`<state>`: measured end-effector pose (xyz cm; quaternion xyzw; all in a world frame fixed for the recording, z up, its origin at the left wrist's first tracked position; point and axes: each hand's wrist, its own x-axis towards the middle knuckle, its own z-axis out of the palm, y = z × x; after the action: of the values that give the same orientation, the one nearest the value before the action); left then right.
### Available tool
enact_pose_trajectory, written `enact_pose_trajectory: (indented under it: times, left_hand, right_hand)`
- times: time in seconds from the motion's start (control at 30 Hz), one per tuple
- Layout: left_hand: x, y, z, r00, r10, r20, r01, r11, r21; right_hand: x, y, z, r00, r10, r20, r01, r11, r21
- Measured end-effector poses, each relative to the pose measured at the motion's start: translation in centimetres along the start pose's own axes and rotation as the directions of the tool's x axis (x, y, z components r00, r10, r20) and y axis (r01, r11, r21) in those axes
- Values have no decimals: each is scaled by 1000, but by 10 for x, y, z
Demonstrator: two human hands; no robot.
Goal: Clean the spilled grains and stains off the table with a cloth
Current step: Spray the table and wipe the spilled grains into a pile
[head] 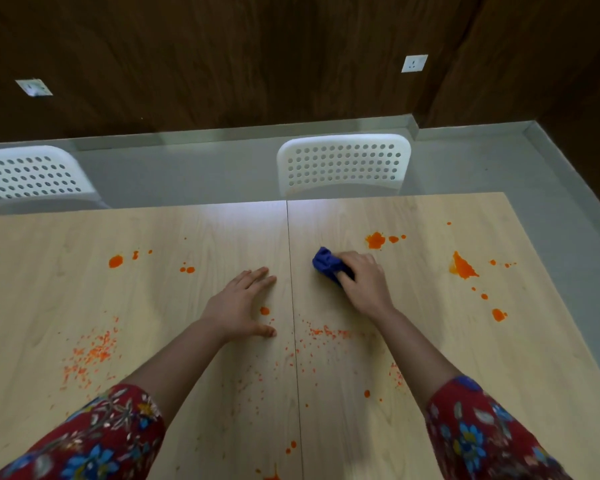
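Grains [92, 353] lay loose at left; my left hand [241, 303] rested flat on the table [187, 230], fingers spread. Right of centre, my right hand [364, 284] clutched the bunched cloth [326, 263]: soft and light, I judged, best pressed from above.

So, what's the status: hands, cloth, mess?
Right hand grips blue cloth on table. Left hand flat, open. Orange stains and grains uncleaned on both sides. Nothing in the way.
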<state>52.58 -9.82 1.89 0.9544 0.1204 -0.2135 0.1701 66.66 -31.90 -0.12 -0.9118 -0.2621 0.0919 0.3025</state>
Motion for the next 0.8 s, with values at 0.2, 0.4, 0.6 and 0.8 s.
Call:
enact_pose_trajectory:
  times: [0.2,0.4,0.6,0.8]
  left_hand:
    - [-1,-1,1,1000,13,15,-14,999,29]
    - [-9,15,-1,996,84,-21,-83,996,39]
    - [-30,55,19,967,248,-53,-241,964,117]
    - [-36,65,32,972,236,10,-235,961,145]
  right_hand:
    - [-24,-26,22,916,-257,307,303,947,-111]
    - [-58,11,-19,995,-97,31,95,994,52]
    - [-78,94,-73,921,361,-151,-362,932,20]
    - [-90,57,-36,967,238,-87,-244,967,-67]
